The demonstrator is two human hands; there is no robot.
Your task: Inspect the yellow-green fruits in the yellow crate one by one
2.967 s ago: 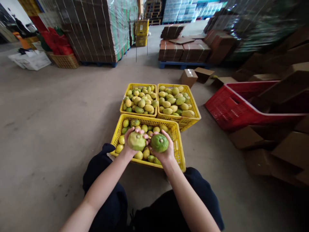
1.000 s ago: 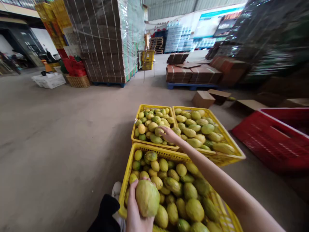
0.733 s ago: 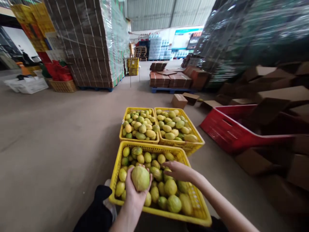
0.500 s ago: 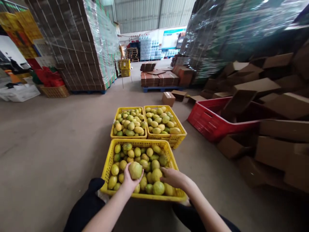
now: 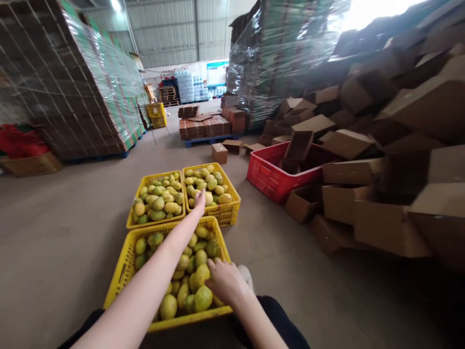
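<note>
Three yellow crates of yellow-green fruit stand on the floor: the near crate (image 5: 119, 276), the back-left crate (image 5: 129, 213) and the back-right crate (image 5: 232, 208). My left arm reaches across the near crate, and my left hand (image 5: 199, 199) is over the near left part of the back-right crate. A pale round fruit (image 5: 208, 198) is against its palm side; the fingers look closed around it. My right hand (image 5: 223, 278) lies over the right side of the near crate, fingers apart, by the fruit there, holding nothing.
A red crate (image 5: 271, 177) with cardboard in it stands to the right, beside a heap of open cardboard boxes (image 5: 381, 223). Small boxes (image 5: 220, 153) and a loaded blue pallet (image 5: 207, 140) are ahead. Wrapped stacks (image 5: 72, 87) rise at the left.
My left hand has carried its fruit from above the near crate forward to the back-right crate. My right hand stays by the near crate. The view has turned right.
</note>
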